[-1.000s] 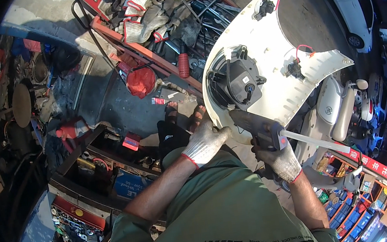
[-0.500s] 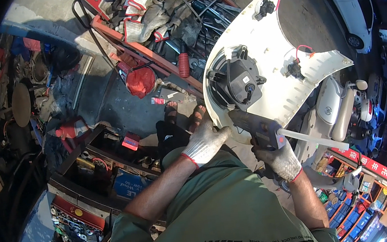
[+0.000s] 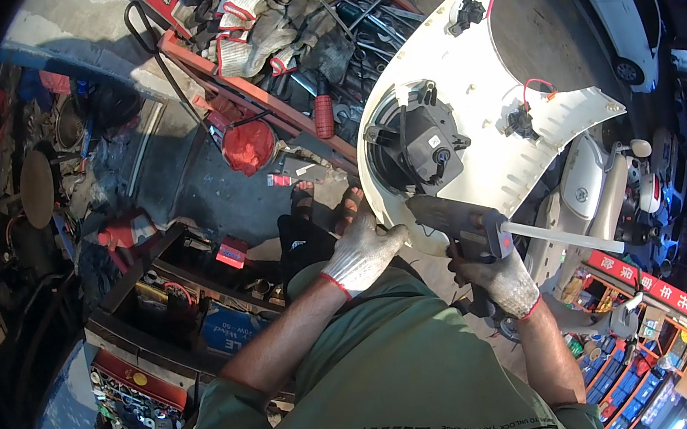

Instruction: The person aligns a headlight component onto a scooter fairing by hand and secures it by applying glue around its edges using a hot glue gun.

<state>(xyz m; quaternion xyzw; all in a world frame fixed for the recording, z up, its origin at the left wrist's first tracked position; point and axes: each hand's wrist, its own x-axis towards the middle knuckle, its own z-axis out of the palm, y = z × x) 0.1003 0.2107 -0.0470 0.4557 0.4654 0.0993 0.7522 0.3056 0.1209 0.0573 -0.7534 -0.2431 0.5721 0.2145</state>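
Note:
A cream-white curved body panel (image 3: 509,174) with a black round housing (image 3: 429,136) and smaller black fittings (image 3: 524,123) with red wires fills the upper right. My left hand (image 3: 366,251), in a white red-cuffed glove, is closed on the panel's lower edge. My right hand (image 3: 493,281), also gloved, is wrapped round the handle of a dark glue gun (image 3: 458,220). Its nose overlaps the panel's lower part below the housing, and a long translucent glue stick (image 3: 567,240) sticks out of its back. Whether the nose touches the panel I cannot tell.
An orange-edged rack (image 3: 256,95) of used gloves and tools stands beyond me. A red bucket (image 3: 249,147) sits beside it. Cluttered cabinets (image 3: 160,345) are at left. A white scooter (image 3: 582,190), a parts shelf (image 3: 630,376) and a white car (image 3: 622,8) are at right.
The rear end of the glue stick has swung slightly upward as my right hand tilted the gun. The panel has shifted very slightly left, and my left hand is almost still.

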